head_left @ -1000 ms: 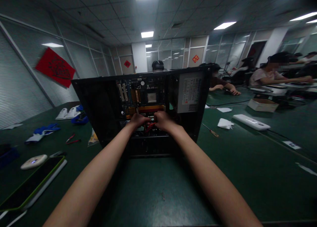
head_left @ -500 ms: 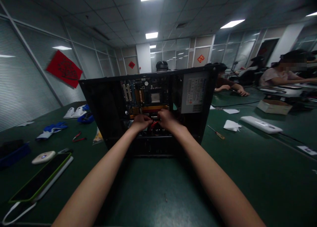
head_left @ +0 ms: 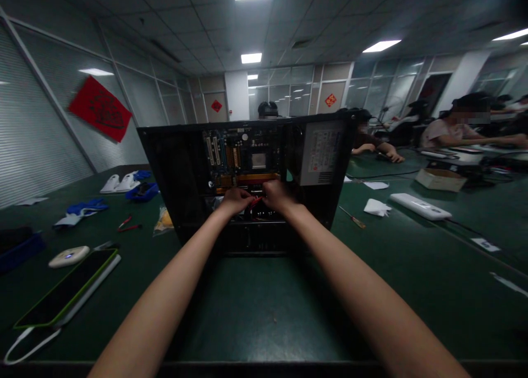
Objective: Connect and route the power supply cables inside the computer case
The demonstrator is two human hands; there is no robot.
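Note:
An open black computer case (head_left: 165, 169) stands in front of me, its inside facing me. A motherboard (head_left: 258, 161) with white and orange slots fills the upper middle, and a grey power supply (head_left: 317, 152) sits at the upper right. Both hands reach into the lower part of the case. The fingers of my left hand (head_left: 236, 200) are pinched on a thin red cable (head_left: 256, 201). Beside it, my right hand (head_left: 278, 195) is closed at the other side of the same cable. Its fingertips are partly hidden and a little blurred.
To the left lie a phone (head_left: 68, 287), red-handled pliers (head_left: 128, 224), blue gloves (head_left: 87, 206) and a plastic bag (head_left: 165, 219). On the right are a screwdriver (head_left: 352, 217), crumpled paper (head_left: 377, 207), a long white box (head_left: 421, 206) and a cardboard box (head_left: 439, 180). Other people sit beyond.
The view has shifted slightly. Both hands stay at the same spot in the case, and the red cable between them sits a little higher and flatter.

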